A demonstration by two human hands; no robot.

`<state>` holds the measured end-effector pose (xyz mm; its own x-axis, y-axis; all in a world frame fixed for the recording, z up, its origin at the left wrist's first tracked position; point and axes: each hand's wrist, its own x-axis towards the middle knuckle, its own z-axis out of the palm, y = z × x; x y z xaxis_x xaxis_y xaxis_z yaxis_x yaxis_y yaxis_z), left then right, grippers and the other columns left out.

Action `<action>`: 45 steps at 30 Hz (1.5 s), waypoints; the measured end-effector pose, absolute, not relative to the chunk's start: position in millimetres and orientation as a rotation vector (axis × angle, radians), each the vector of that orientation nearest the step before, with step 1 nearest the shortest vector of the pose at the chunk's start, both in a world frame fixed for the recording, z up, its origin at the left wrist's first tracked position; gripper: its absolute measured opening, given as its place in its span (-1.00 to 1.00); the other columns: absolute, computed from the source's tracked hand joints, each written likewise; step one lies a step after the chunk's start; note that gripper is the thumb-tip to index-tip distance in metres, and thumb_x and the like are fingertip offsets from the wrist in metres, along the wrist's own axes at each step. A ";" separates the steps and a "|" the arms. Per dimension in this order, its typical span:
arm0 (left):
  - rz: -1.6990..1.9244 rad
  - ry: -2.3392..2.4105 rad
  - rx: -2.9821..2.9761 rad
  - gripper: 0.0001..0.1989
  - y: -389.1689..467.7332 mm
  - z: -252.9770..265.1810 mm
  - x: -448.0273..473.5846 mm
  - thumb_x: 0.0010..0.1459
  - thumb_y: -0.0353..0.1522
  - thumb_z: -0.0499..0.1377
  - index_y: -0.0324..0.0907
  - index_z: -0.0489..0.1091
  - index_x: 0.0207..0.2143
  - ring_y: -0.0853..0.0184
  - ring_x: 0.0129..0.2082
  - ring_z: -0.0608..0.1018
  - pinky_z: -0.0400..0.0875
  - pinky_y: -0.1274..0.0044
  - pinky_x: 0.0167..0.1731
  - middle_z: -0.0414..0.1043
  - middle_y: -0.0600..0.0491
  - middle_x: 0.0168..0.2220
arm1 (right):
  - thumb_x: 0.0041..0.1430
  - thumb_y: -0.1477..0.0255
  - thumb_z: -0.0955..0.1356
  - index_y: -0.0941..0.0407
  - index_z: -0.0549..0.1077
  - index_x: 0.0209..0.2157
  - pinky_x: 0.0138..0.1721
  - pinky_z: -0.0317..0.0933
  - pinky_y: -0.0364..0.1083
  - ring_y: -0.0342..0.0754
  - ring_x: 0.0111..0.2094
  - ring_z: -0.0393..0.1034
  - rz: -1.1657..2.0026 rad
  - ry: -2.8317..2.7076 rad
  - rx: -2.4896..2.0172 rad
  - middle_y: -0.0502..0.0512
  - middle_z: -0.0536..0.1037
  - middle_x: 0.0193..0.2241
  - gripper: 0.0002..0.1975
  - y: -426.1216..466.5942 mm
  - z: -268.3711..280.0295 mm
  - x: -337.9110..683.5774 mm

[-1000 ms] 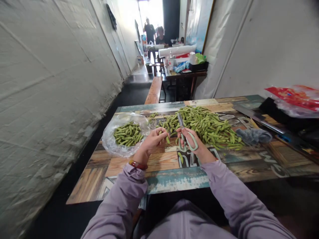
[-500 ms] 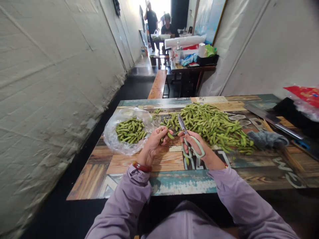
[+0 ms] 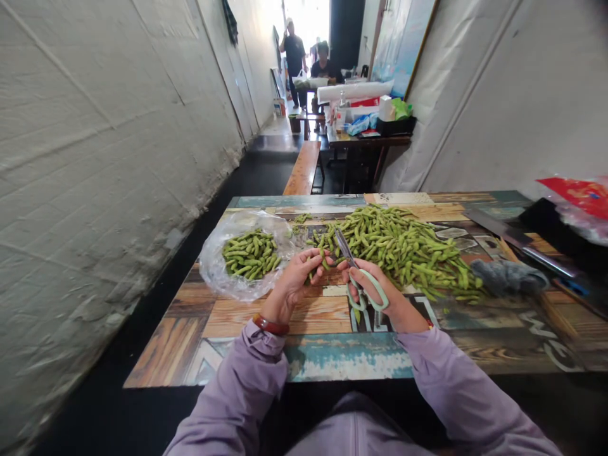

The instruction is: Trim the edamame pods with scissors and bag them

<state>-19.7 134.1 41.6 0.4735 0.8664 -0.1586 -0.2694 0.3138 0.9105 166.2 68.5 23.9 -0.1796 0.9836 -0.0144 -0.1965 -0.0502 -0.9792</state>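
My left hand [image 3: 300, 273] is closed on a green edamame pod [image 3: 323, 253], pinched at the fingertips; another pod seems to poke out under the fingers. My right hand [image 3: 373, 285] grips scissors [image 3: 379, 286] with pale green handles, their metal blades pointing up and away. Whether the blades are fully closed is hard to make out. Behind the scissors spreads a big heap of edamame pods [image 3: 403, 247]. To the left of my left hand, a clear plastic bag [image 3: 211, 266] lies spread with a smaller pile of pods [image 3: 251, 254] in it.
On the patchwork wooden table [image 3: 266, 316], a grey cloth [image 3: 510, 278] and a large knife [image 3: 498, 227] lie at the right. A wooden bench [image 3: 304, 168] stands beyond. Further back are a cluttered table [image 3: 370, 136] and two people. A white wall [image 3: 104, 158] runs along the left.
The pod in my left hand has turned from slanting right to more upright. My right hand still holds the scissors in nearly the same place. The camera view has tilted slightly upward.
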 end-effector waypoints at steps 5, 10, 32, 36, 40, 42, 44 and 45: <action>0.854 0.823 1.026 -0.64 132.1 41.7 -20.1 -0.10 -0.24 0.41 -0.26 0.36 -0.39 0.64 -0.69 0.26 0.06 0.70 -0.70 0.50 0.10 -0.41 | 0.13 0.02 0.40 0.10 0.44 -0.13 -0.65 0.23 -0.21 -0.25 -0.62 0.26 1.403 -1.278 -1.079 -0.06 0.41 -0.42 -0.54 70.1 21.2 171.9; 0.905 0.978 1.120 -0.62 133.8 37.5 -21.1 -0.14 -0.19 0.41 -0.25 0.41 -0.37 0.58 -0.66 0.29 0.08 0.68 -0.68 0.51 0.10 -0.47 | 0.11 0.08 0.42 0.09 0.46 -0.09 -0.54 0.31 -0.19 -0.19 -0.50 0.31 1.341 -1.390 -1.129 -0.02 0.40 -0.37 -0.55 71.8 18.0 178.1; 0.871 1.013 1.436 -0.73 131.3 40.9 -20.3 -0.04 -0.21 0.32 -0.25 0.56 -0.40 0.42 -0.52 0.42 0.29 0.59 -0.50 0.48 0.08 -0.49 | 0.12 0.25 0.43 0.09 0.51 -0.07 -0.35 0.28 -0.11 -0.06 -0.38 0.39 0.973 -1.884 -1.331 0.05 0.52 -0.35 -0.65 66.6 33.7 188.8; 0.831 1.034 1.473 -0.73 131.7 40.3 -20.7 -0.04 -0.21 0.32 -0.25 0.57 -0.39 0.40 -0.52 0.43 0.30 0.58 -0.50 0.48 0.07 -0.50 | 0.11 0.24 0.45 0.09 0.51 -0.06 -0.21 0.30 -0.03 0.00 -0.28 0.44 0.805 -1.976 -1.352 0.11 0.55 -0.27 -0.63 66.9 33.0 190.6; 0.854 1.042 1.558 -0.75 131.9 39.0 -21.2 0.00 -0.22 0.30 -0.24 0.58 -0.38 0.36 -0.45 0.46 0.30 0.58 -0.45 0.50 0.05 -0.46 | 0.09 0.23 0.47 0.09 0.50 -0.03 -0.13 0.30 0.02 0.07 -0.20 0.45 0.628 -2.027 -1.374 0.16 0.54 -0.20 -0.58 67.3 26.9 192.0; 0.859 1.025 1.599 -0.77 132.4 38.4 -21.3 0.02 -0.24 0.29 -0.25 0.58 -0.39 0.36 -0.41 0.47 0.31 0.57 -0.38 0.51 0.05 -0.44 | 0.08 0.21 0.47 0.09 0.50 -0.03 -0.12 0.30 0.03 0.09 -0.19 0.45 0.596 -2.061 -1.370 0.17 0.54 -0.19 -0.57 67.7 25.0 192.5; 0.855 1.010 1.633 -0.77 132.9 38.2 -21.3 0.03 -0.24 0.29 -0.25 0.58 -0.40 0.36 -0.39 0.47 0.33 0.57 -0.33 0.51 0.04 -0.43 | 0.08 0.21 0.47 0.09 0.50 -0.05 -0.11 0.30 0.04 0.10 -0.19 0.46 0.590 -2.082 -1.360 0.18 0.53 -0.20 -0.58 68.0 24.7 192.7; 0.851 1.010 1.642 -0.77 133.1 38.2 -21.3 0.03 -0.24 0.28 -0.25 0.58 -0.40 0.36 -0.38 0.47 0.33 0.57 -0.33 0.51 0.04 -0.43 | 0.09 0.21 0.47 0.10 0.50 -0.06 -0.12 0.30 0.04 0.09 -0.20 0.45 0.593 -2.084 -1.354 0.18 0.53 -0.20 -0.59 68.1 25.1 192.6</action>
<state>-21.3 133.1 38.2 0.4063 0.9115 0.0635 0.2171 -0.1639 0.9623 192.6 68.1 25.1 -0.3184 0.9207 0.2257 0.6639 0.3866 -0.6402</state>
